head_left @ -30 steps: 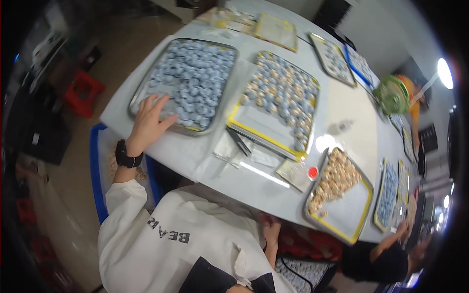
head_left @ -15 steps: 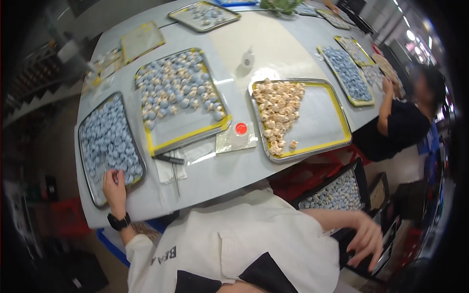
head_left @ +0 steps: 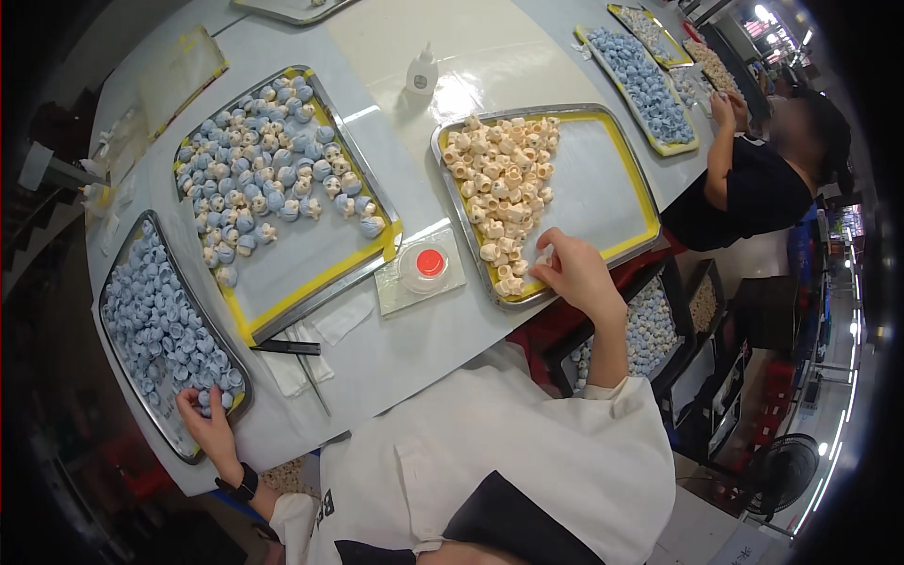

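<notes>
My left hand reaches into the near end of a dark-rimmed tray heaped with small light-blue cup-shaped pieces. Its thumb and fingers close around one blue piece. Over the near edge of a yellow-taped metal tray, my right hand pinches a small cream hollow piece, partly hidden by the fingers. A pile of similar cream pieces covers that tray's left side. Between the two hands, another taped tray carries joined blue-and-cream pieces in loose rows.
A round container with a red centre stands on a pale square pad, beyond black-handled tweezers. A white squeeze bottle stands farther back. At right, a co-worker sits by more trays. Below the table edge is a black crate of pieces.
My right hand has come from beside my body up to the cream pieces' tray and closed on a loose piece. My left hand stays among the blue pieces. The view has shifted.
</notes>
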Motion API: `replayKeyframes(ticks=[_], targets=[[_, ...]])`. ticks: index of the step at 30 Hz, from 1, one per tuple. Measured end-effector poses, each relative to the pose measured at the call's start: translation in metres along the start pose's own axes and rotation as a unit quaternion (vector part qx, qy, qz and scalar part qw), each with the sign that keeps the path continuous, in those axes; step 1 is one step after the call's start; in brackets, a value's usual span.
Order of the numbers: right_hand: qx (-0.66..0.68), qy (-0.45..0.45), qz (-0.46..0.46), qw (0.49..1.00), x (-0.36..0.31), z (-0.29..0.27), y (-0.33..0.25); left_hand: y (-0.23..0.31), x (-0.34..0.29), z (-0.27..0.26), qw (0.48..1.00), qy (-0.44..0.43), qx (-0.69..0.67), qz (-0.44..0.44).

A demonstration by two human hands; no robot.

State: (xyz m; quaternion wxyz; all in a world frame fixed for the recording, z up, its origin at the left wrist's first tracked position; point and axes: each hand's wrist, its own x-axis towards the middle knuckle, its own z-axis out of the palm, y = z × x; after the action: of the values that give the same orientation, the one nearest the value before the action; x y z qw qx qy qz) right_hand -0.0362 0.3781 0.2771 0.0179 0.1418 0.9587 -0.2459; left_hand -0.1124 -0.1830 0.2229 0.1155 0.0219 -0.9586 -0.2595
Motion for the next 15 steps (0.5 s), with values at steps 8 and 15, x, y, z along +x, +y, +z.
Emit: replayKeyframes(ticks=[8, 15], targets=[[0.060, 0.054, 0.003, 0.997, -0.010, 0.010, 0.005, 0.013, -0.002, 0.001, 0.999, 0.015, -0.049, 0.010], [0.248, 0.251, -0.071, 0.933, -0.015, 0.014, 0.007, 0.007, -0.004, -0.001, 0.999, 0.018, -0.036, -0.029]])
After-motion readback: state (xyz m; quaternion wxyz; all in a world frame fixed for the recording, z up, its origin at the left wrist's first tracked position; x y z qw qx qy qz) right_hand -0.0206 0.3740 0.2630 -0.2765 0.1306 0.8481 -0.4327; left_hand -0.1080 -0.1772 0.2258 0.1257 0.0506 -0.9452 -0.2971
